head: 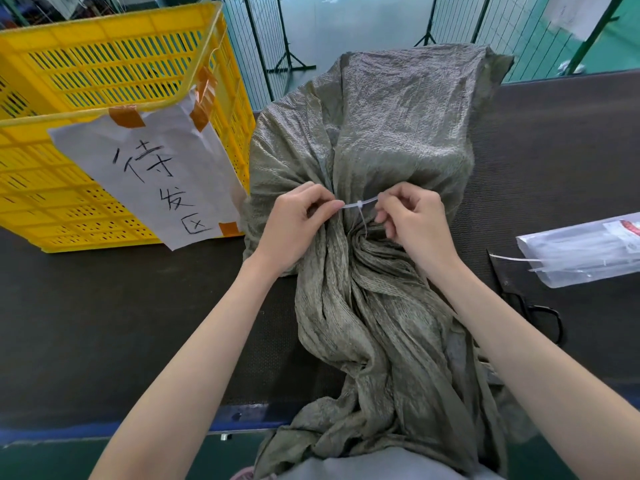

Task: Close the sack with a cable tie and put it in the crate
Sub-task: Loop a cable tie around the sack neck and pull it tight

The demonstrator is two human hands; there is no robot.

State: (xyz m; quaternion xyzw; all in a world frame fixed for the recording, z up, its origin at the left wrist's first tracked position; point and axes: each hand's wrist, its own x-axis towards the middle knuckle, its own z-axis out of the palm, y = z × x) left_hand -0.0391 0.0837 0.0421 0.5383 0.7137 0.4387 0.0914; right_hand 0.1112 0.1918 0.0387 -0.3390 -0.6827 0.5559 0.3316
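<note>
A white paper sign (152,181) with handwritten black characters was fixed with strips of brown tape (126,116). At the right edge of the dark table (104,306), a clear plastic packet (585,251) was laid, with black-handled scissors (526,299) placed just beside it. Beyond the table, wire-mesh fence panels (460,19) on black stands were set on a green floor (346,26).

The sack (388,133) is woven grey-green cloth, crinkled, with a faint sheen. The tie (360,204) is smooth whitish plastic. The crate (114,64) is glossy yellow slotted plastic, its paper sign (152,174) matt. The counter (121,306) is dark, finely textured, matt.
</note>
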